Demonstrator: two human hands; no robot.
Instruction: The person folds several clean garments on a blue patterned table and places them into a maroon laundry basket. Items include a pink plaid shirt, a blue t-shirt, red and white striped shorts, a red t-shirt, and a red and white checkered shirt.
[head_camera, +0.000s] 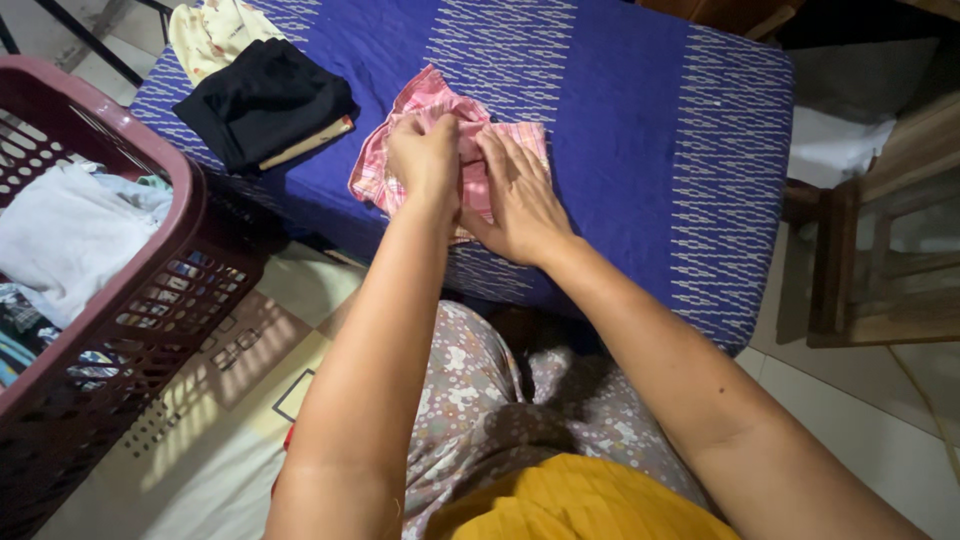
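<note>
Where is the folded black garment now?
The folded black garment lies upper left in the head view, on the blue patterned bedcover, between the laundry basket and the pink checked cloth.

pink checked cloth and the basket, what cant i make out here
- Pink checked cloth, head view: its middle lies under the left hand and right hand.
- Laundry basket, head view: cut off by the left edge; lower contents hidden by its wall.
- Black folded garment: kind unclear.

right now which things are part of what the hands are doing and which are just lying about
In hand:
- pink checked cloth, under left hand and right hand

Lying about:
- folded black garment
- maroon plastic laundry basket
- wooden chair
</note>
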